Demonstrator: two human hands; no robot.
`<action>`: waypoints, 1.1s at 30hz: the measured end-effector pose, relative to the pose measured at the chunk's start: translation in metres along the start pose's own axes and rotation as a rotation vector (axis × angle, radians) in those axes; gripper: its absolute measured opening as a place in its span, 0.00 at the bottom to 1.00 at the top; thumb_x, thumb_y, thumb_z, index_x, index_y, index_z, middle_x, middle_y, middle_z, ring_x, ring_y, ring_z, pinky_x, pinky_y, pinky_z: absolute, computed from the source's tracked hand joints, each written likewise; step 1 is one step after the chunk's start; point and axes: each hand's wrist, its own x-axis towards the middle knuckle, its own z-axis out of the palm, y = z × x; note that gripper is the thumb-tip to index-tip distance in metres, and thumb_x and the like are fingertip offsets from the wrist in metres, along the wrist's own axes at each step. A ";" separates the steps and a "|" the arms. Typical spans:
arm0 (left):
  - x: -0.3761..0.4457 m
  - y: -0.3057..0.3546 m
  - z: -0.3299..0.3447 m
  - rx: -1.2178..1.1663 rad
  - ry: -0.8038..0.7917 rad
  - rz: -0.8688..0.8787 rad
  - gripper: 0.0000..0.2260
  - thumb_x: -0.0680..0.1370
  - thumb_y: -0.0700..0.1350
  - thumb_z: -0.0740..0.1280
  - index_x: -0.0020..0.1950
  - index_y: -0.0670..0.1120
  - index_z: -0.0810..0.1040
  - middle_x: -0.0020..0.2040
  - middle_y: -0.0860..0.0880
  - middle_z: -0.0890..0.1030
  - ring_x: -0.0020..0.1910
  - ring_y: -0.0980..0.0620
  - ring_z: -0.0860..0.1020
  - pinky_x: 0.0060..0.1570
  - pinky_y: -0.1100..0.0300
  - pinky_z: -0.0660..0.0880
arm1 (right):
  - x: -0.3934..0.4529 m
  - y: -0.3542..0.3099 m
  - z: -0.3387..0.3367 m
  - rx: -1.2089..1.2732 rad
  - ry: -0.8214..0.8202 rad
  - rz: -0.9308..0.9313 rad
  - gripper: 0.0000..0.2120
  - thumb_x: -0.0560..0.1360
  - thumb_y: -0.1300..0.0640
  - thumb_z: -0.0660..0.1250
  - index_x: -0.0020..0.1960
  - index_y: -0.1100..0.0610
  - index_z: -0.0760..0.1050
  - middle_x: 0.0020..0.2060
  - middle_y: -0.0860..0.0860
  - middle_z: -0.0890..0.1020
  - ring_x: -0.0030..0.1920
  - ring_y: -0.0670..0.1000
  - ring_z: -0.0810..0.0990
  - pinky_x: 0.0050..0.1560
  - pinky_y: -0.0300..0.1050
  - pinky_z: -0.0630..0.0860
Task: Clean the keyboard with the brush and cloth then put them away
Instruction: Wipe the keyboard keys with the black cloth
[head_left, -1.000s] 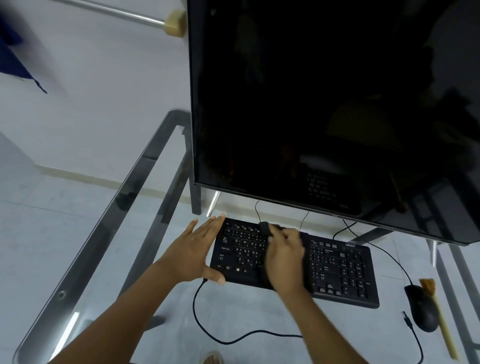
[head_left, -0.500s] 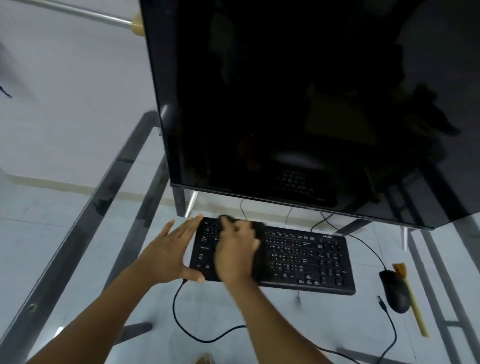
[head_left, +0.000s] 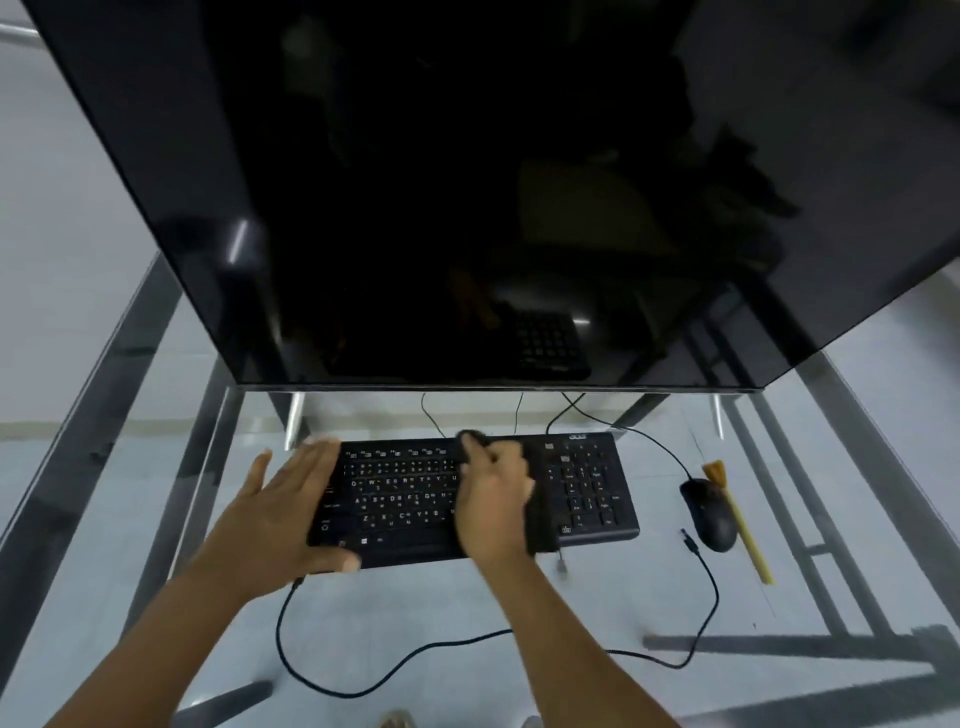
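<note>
Two hands work the keyboard (head_left: 415, 499). The right hand (head_left: 493, 499) has its fingers (head_left: 475, 449) curled over a dark cloth (head_left: 540, 525), pressing it onto the keys right of the letter block, probably to wipe them. The left hand (head_left: 283, 512) lies flat, fingers (head_left: 317, 457) straight and holding nothing, against the keyboard's left end, likely bracing it so wiping does not slide it on the glass counter (head_left: 130, 467). The brush (head_left: 737, 514) lies unused just right of the mouse (head_left: 709, 512), well apart from both hands, so brushing seems done or pending; I cannot tell which. A dark monitor (head_left: 467, 182) looms behind.
</note>
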 end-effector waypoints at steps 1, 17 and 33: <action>0.006 0.011 0.002 0.007 0.040 0.032 0.53 0.64 0.80 0.51 0.78 0.49 0.40 0.77 0.53 0.44 0.75 0.58 0.40 0.73 0.52 0.34 | -0.004 -0.012 0.001 0.001 -0.084 -0.115 0.16 0.79 0.57 0.61 0.66 0.50 0.73 0.53 0.50 0.72 0.51 0.52 0.69 0.52 0.49 0.70; 0.068 0.124 0.074 0.141 0.119 0.127 0.35 0.78 0.65 0.48 0.76 0.42 0.58 0.77 0.46 0.58 0.76 0.50 0.51 0.70 0.44 0.49 | 0.017 0.062 -0.051 -0.152 -0.096 -0.119 0.08 0.79 0.51 0.58 0.52 0.50 0.75 0.49 0.52 0.76 0.50 0.54 0.73 0.53 0.50 0.72; 0.071 0.121 0.073 0.173 0.090 0.138 0.36 0.78 0.68 0.47 0.77 0.44 0.56 0.77 0.47 0.58 0.76 0.51 0.51 0.71 0.47 0.47 | 0.001 0.106 -0.079 -0.172 0.057 0.129 0.15 0.78 0.40 0.60 0.50 0.51 0.74 0.41 0.50 0.73 0.36 0.42 0.72 0.36 0.43 0.71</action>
